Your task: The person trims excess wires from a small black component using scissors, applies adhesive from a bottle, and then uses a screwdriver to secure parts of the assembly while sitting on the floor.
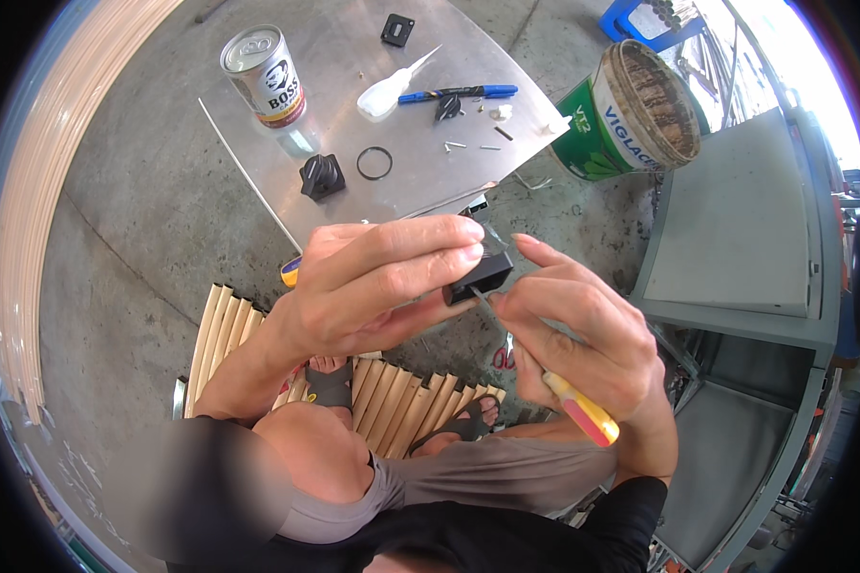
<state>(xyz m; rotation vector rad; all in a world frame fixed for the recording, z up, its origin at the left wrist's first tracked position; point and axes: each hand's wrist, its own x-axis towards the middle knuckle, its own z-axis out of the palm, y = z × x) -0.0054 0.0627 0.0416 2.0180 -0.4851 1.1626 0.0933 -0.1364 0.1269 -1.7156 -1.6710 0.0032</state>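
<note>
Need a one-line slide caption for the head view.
Left hand holding a small black block, right hand angling a yellow-handled tool to it, beside a metal-topped table.

Daylight scene, bright overall. Strongest light at upper right of frame: background there burnt to white, detail lost. Metal tabletop [344,124], upper centre, carries a pale sheen and a blurry reflection below the drinks can [263,81]. Left hand [377,282] and right hand [588,329], mid-frame, evenly lit, reasonably crisp. Shadows mostly soft; grey cabinet [736,229] dark inside its lower opening, right. Black shirt [449,544], bottom, shows little detail. Round smeared patch at lower left, unreadable. Fisheye bends pale strips [76,143] at left; corners black, purplish fringe upper right.
</note>
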